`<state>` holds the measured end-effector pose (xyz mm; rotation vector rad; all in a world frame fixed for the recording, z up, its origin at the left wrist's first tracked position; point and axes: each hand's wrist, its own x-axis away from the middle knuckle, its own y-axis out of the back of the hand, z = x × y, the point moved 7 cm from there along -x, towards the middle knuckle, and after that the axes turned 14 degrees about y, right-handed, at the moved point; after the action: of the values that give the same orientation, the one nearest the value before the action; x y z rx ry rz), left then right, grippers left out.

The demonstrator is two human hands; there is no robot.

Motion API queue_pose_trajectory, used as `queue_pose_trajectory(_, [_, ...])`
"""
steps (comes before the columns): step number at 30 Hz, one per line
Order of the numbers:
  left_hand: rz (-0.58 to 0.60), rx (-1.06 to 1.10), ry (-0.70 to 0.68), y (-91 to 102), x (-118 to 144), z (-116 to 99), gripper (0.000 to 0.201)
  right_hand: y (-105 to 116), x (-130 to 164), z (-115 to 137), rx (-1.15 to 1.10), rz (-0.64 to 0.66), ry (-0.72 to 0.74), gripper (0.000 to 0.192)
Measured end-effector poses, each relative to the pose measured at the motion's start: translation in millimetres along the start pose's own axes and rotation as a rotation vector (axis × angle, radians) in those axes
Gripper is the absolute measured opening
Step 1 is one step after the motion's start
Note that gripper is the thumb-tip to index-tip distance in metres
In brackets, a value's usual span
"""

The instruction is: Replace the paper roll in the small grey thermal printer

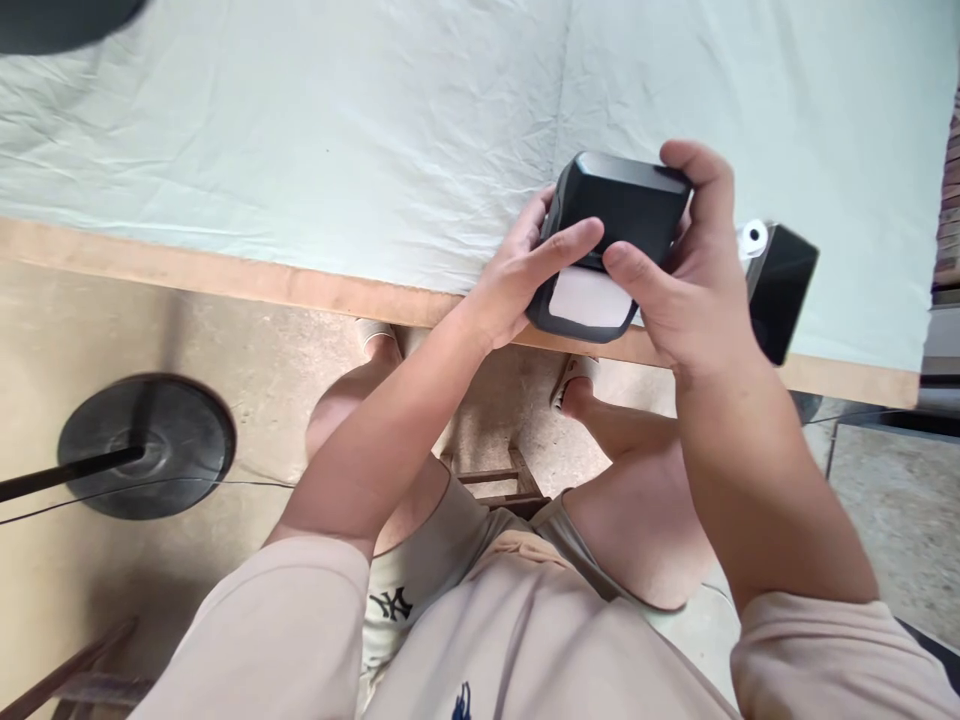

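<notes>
Left hand [514, 268]: half-closed, gripped left side of black box-shaped device [630, 205] with pale panel [590, 300].
Right hand [697, 285]: half-closed, gripped its right side.
Device: lay between both palms.

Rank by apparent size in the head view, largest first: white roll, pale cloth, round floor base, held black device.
1. Pale cloth
2. Black device and round floor base: too alike to rank
3. White roll

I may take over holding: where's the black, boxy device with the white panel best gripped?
Probably the straight far edge of the black, boxy device, from across the pale cloth-covered table: the left hand and right hand hold its sides, leaving most of that edge bare.
</notes>
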<state>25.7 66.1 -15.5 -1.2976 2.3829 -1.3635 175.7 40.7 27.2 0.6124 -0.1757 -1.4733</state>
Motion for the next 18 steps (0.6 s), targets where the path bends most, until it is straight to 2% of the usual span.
queue_pose_trajectory(3, [0.001, -0.023, -0.061, -1.3, -2.6, -3.1, 0.029, 0.2, -0.1, -14.8, -0.059, -0.103, 0.169, 0.096])
queue_pose_trajectory(5, [0.032, -0.002, -0.034, -2.9, -7.3, -1.2, 0.026, 3.4, -1.3, -30.1, -0.1, -0.154, 0.257, 0.1])
queue_pose_trajectory(8, [-0.004, 0.104, 0.031, 0.0, -13.8, 2.5, 0.033, 14.5, -1.2, -39.4, -0.048, -0.206, 0.31, 0.084])
queue_pose_trajectory(11, [-0.089, 0.152, 0.009, 3.0, -14.1, 0.1, 0.043, 30.8, 2.2, -23.7, 0.051, -0.263, 0.376, 0.074])
queue_pose_trajectory(13, [-0.104, 0.154, -0.014, 1.5, -12.4, -2.2, 0.046, 32.6, 2.7, -12.6, 0.067, -0.195, 0.387, 0.075])
queue_pose_trajectory(16, [-0.157, 0.173, -0.016, 3.5, -10.5, -3.2, 0.047, 26.0, 1.4, -2.5, 0.072, -0.015, 0.403, 0.091])
queue_pose_trajectory(18, [-0.179, 0.198, 0.015, 5.1, -10.6, -1.4, 0.045, 28.4, -2.2, -2.4, 0.131, -0.013, 0.369, 0.105])
